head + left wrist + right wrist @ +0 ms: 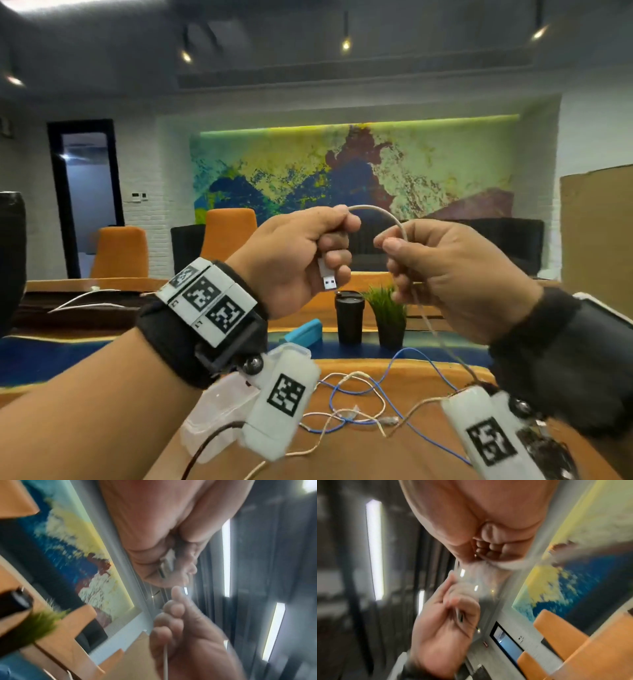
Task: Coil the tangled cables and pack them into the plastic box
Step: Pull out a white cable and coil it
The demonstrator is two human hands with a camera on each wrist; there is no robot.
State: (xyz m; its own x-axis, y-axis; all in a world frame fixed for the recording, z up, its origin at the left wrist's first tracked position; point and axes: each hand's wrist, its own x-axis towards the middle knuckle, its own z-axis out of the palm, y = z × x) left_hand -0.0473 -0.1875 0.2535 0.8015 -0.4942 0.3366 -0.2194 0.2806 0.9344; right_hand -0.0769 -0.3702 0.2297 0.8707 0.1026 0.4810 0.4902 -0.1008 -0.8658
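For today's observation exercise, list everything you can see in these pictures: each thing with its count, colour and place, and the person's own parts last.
USB cable: one, white, arched between both hands, plug hanging under the left hand.
Loose cables: several, blue and white, tangled on the table.
Plastic box: one, clear, on the table beneath the left wrist.
Table: one, orange.
Cup: one, black, far side of the table.
Plant: one, green in a dark pot, beside the cup.
Chairs: two, orange, behind the table.
Painting: one, multicoloured, back wall.
Left hand: grips the cable's plug end.
Right hand: pinches the cable.
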